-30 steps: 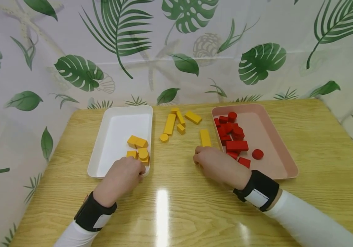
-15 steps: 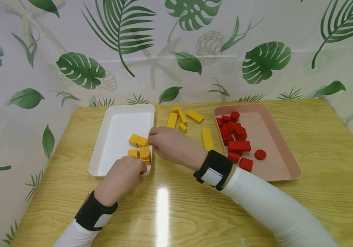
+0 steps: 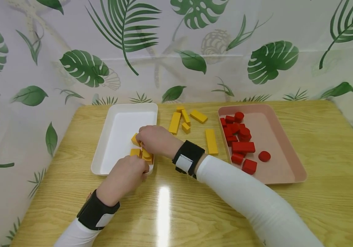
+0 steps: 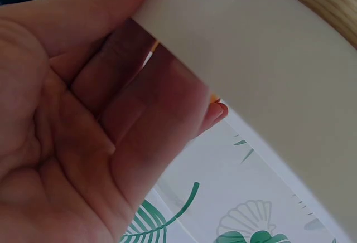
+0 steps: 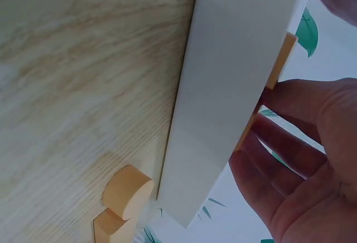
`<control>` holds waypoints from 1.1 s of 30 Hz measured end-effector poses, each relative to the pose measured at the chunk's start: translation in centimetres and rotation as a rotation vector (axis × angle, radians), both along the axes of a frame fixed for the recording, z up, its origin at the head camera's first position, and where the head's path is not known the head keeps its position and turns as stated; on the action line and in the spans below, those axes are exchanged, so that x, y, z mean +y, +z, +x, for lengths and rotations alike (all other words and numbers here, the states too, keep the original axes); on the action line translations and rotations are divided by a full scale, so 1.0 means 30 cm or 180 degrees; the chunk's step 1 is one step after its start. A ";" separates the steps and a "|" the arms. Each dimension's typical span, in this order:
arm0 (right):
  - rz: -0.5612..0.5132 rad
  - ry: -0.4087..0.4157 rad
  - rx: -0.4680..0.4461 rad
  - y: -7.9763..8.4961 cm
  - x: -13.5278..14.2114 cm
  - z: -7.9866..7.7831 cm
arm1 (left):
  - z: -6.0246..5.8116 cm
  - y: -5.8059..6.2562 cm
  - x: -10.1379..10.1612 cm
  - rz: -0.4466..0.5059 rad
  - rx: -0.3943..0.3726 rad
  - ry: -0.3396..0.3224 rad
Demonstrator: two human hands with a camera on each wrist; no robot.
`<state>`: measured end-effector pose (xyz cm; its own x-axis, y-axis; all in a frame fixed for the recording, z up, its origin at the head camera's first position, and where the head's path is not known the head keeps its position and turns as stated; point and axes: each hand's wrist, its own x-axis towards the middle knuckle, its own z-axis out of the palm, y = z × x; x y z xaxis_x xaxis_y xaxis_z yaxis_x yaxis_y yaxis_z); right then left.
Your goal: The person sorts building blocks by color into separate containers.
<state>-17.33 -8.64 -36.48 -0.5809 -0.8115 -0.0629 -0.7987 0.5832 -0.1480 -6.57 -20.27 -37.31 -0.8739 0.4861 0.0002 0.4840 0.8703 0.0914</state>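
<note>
My left hand (image 3: pixel 126 174) grips the near rim of the white tray (image 3: pixel 122 127); its thumb and curled fingers pinch the tray wall (image 4: pixel 251 64) in the left wrist view. Over the tray's right side, my right hand (image 3: pixel 158 139) pinches a yellow block (image 3: pixel 146 152), mostly hidden by the fingers. Other yellow blocks (image 3: pixel 135 152) lie in the tray beneath and beside it. From the right wrist view, the tray wall (image 5: pixel 223 87) hides the right fingertips. A yellow cylinder (image 5: pixel 127 192) stands on the table outside that wall.
Between the trays lie several loose yellow blocks (image 3: pixel 174 122), with one long yellow block (image 3: pixel 212 141) nearer the pink tray. The pink tray (image 3: pixel 283 151) at right holds several red blocks (image 3: pixel 243 147). A leaf-patterned cloth (image 3: pixel 192 79) hangs behind the wooden table (image 3: pixel 195 206).
My right hand has moved left from beside the long yellow block, across the table, to over the white tray. My left hand has kept its grip on the tray rim.
</note>
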 end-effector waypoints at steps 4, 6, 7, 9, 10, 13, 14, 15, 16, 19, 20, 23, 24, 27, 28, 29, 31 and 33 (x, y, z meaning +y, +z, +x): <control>-0.0160 -0.0006 0.0026 0.007 0.039 -0.009 | 0.002 -0.005 0.004 -0.0030 -0.0022 0.0028; -0.0200 -0.0061 0.0071 0.024 0.076 -0.020 | 0.000 -0.006 0.004 -0.0024 -0.0075 0.0042; -0.0213 -0.0099 0.0101 0.032 0.098 -0.026 | 0.001 -0.005 0.005 -0.0019 -0.0110 0.0049; -0.0205 -0.0201 0.0103 0.054 0.151 -0.038 | 0.001 -0.003 0.006 -0.0028 -0.0179 0.0072; -0.0197 -0.0261 0.0079 0.062 0.179 -0.044 | 0.002 -0.001 0.006 -0.0037 -0.0206 0.0086; -0.0122 -0.0468 -0.0054 0.078 0.269 -0.061 | 0.005 0.001 0.006 -0.0044 -0.0246 0.0110; -0.0072 -0.0537 -0.0126 0.080 0.302 -0.065 | 0.005 0.001 0.006 -0.0038 -0.0241 0.0109; -0.0009 -0.0611 -0.0197 0.076 0.335 -0.071 | 0.005 0.001 0.006 -0.0030 -0.0235 0.0105; 0.0067 -0.0672 -0.0271 0.072 0.368 -0.075 | 0.006 0.000 0.006 -0.0025 -0.0225 0.0101; 0.0362 -0.0784 -0.0518 0.044 0.462 -0.087 | 0.006 -0.003 0.004 -0.0006 -0.0212 0.0075; 0.0456 -0.0788 -0.0611 0.033 0.489 -0.090 | 0.006 -0.003 0.003 -0.0017 -0.0204 0.0070; 0.0711 -0.0744 -0.0783 0.000 0.549 -0.091 | 0.006 -0.004 0.000 -0.0020 -0.0209 0.0071; 0.0773 -0.0715 -0.0814 -0.008 0.563 -0.090 | 0.006 -0.004 -0.001 -0.0020 -0.0214 0.0070; 0.0839 -0.0610 -0.0803 -0.031 0.587 -0.089 | 0.004 -0.005 0.000 0.0009 -0.0249 0.0096; 0.0833 -0.0577 -0.0775 -0.038 0.591 -0.089 | 0.003 -0.004 0.001 0.0021 -0.0264 0.0106; 0.0814 -0.0550 -0.0742 -0.044 0.594 -0.090 | 0.002 -0.004 0.002 0.0038 -0.0277 0.0112; 0.0768 -0.0524 -0.0676 -0.050 0.597 -0.091 | 0.000 -0.003 0.003 0.0056 -0.0296 0.0120; 0.0714 -0.0509 -0.0623 -0.053 0.598 -0.094 | -0.001 -0.001 0.004 0.0063 -0.0305 0.0124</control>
<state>-20.14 9.30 -38.07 -0.6591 -0.6643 -0.3525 -0.6635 0.7343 -0.1434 -6.60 -20.14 -37.33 -0.8887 0.4524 -0.0750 0.4380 0.8859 0.1529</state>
